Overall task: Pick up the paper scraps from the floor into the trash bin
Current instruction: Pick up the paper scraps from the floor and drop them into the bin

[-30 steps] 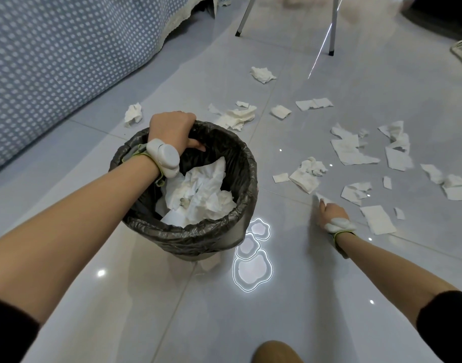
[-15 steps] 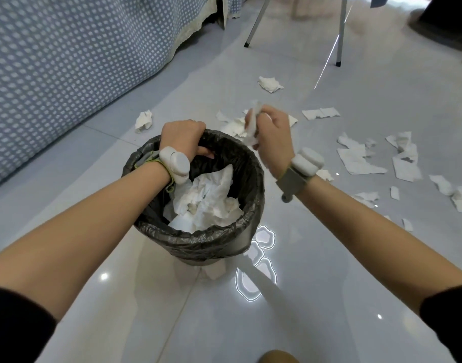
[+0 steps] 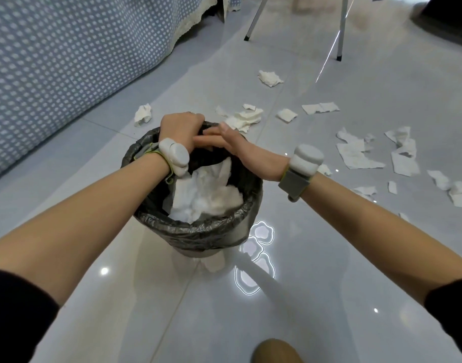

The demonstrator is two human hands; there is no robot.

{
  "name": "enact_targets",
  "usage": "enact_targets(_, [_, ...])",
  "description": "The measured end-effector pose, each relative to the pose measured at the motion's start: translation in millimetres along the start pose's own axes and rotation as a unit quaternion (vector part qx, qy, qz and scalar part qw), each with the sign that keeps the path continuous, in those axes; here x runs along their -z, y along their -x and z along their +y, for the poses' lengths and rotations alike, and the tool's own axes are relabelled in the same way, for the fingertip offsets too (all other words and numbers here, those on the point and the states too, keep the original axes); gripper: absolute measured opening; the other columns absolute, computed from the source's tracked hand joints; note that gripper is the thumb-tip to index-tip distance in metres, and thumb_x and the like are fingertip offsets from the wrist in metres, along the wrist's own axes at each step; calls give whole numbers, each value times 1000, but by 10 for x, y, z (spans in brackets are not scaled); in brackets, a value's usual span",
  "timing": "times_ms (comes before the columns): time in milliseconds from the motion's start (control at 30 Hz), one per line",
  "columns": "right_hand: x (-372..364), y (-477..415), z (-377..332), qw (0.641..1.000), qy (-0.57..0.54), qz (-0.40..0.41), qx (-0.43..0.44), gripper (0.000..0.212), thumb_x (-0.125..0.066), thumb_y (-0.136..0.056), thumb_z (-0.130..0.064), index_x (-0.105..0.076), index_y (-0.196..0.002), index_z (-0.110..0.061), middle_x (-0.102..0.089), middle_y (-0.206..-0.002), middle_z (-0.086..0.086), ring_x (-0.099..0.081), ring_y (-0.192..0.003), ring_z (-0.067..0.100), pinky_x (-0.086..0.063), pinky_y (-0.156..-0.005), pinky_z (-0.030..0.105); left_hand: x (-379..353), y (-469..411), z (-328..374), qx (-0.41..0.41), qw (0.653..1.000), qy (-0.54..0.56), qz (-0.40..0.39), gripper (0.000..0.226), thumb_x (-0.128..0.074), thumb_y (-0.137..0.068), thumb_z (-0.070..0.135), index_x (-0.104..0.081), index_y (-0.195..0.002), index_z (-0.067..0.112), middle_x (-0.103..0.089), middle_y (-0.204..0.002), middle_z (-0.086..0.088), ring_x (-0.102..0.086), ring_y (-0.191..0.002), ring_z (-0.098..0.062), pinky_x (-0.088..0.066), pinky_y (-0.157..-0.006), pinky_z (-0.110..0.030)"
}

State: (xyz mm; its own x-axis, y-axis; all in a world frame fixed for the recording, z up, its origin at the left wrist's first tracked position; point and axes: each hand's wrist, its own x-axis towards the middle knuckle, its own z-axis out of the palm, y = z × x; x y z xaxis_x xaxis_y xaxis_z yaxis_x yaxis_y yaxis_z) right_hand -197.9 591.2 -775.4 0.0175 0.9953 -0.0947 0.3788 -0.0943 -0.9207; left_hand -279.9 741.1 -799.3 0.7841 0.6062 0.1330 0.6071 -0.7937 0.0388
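A round trash bin lined with a crinkled dark grey plastic bag stands on the glossy pale grey tiled floor, part full of crumpled white paper. The left hand is clenched around the bin's far rim. The right hand hangs over the bin mouth, fingers stretched flat and released, empty, tips near the left hand. More torn white paper scraps lie scattered on the floor to the right and far side. A blue dotted cloth hangs at far left
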Motion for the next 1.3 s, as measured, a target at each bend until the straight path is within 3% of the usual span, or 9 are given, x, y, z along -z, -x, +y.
enact_targets(167, [279, 130, 338, 954, 86, 278, 67, 55, -12, -95, -29, -44, -137, -11, -34, -143, 7, -27, -137, 17, -18, -111, 16, 5, -20, -31, -14, 999, -17, -25, 51, -73, -68, 54, -50, -80, 10, -61, -81, -12, -62, -81, -31, -36, -61, -32])
enact_targets(300, [522, 432, 1261, 893, 115, 419, -118, 55, -26, -92, -36, -34, -142, -14, -33, -148, 12, -25, -139, 26, -19, -117, 39, 18, -67, 146, -23, 998, -21, -58, 54, -72, -68, 57, -46, -75, 10, -53, -73, -7, -51, -68, -25, -34, -60, -31])
enact_targets(467, [823, 1316, 2242, 803, 190, 400, -399, 69, -42, -91, -50, -10, -149, -30, -10, -157, 16, -14, -144, 34, -17, -116, 47, -13, -153, 477, -66, 994, -50, -72, 56, -68, -69, 61, -49, -78, 9, -53, -75, -7, -49, -67, -25, -35, -60, -31])
enact_targets(600, [1028, 1943, 2616, 750, 186, 374, -513, 76, -47, -90, -50, -2, -149, -32, 2, -158, 15, -3, -145, 37, -8, -117, 51, -32, -265, 710, -77, 992, -57, -79, 55, -67, -71, 60, -49, -77, 9, -49, -74, -7, -47, -67, -24, -34, -60, -31])
enact_targets(867, [1244, 2257, 2946, 733, 237, 294, -566, 63, -42, -94, -39, -11, -148, -32, -4, -158, 9, -17, -141, 38, -19, -114, 46, -71, -466, 1035, -92, 990, -62, -90, 57, -66, -70, 62, -49, -75, 8, -42, -64, -4, -47, -67, -24, -33, -60, -31])
enact_targets(1000, [1281, 2278, 3044, 745, 265, 322, -520, 29, -47, -89, -12, -50, -118, -11, -41, -132, 21, -42, -119, 40, -35, -101, 41, -82, -501, 1148, -95, 989, -70, -83, 58, -65, -70, 63, -48, -74, 8, -33, -58, -1, -48, -66, -24, -35, -59, -31])
enact_targets(1133, [1354, 2327, 3062, 743, 225, 383, -501, 28, -40, -87, 2, -46, -113, -4, -44, -123, 26, -50, -109, 43, -39, -96, 44, -105, -521, 1158, -92, 991, -66, -74, 59, -65, -69, 63, -48, -73, 8, -41, -64, -4, -47, -67, -24, -34, -59, -32])
enact_targets(1200, [1382, 2340, 3033, 737, 174, 441, -482, 40, -39, -88, -1, -39, -127, -7, -32, -132, 24, -52, -109, 44, -36, -102, 44, -105, -535, 1154, -92, 992, -63, -66, 58, -65, -69, 64, -48, -73, 8, -38, -61, -2, -47, -67, -24, -32, -59, -32])
enact_targets(1300, [1514, 2348, 3087, 715, 81, 503, -480, 60, -42, -87, -38, -25, -141, -19, -27, -147, 11, -43, -128, 34, -27, -114, 41, -111, -544, 1150, -91, 992, -57, -58, 58, -67, -69, 62, -48, -74, 7, -48, -72, -7, -47, -69, -25, -33, -59, -31])
